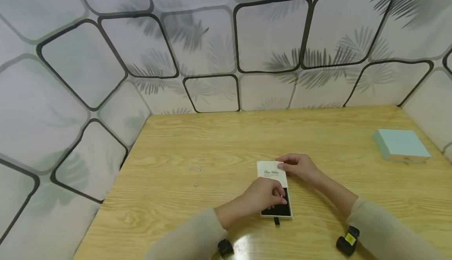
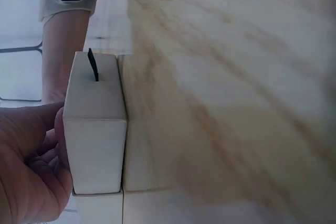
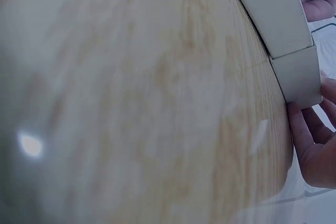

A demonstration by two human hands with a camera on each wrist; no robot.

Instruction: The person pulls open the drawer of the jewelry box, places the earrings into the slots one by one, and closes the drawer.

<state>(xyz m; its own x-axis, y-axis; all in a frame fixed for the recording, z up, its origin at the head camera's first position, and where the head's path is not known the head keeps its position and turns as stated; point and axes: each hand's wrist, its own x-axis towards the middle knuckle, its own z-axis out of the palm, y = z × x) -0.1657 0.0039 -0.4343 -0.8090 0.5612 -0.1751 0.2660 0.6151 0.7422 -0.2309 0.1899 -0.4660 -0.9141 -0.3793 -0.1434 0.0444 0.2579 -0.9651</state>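
Foreground: sleeves (image 1: 190, 234). Left hand (image 1: 259, 194) over black-lined tray (image 1: 279, 212), digits curled in; whether pinching anything, can't tell. Tray directly beneath left grip, farther from right hand (image 1: 300, 168); long axis running outward into white cover (image 1: 267, 167), far end held by right.

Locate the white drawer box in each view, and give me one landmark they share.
Head: white drawer box, lower part of the picture, just right of centre.
Left wrist: white drawer box, left of centre, cut off at the bottom.
Right wrist: white drawer box, upper right.
Shared landmark: left hand, left edge and top right corner respectively in the wrist views.
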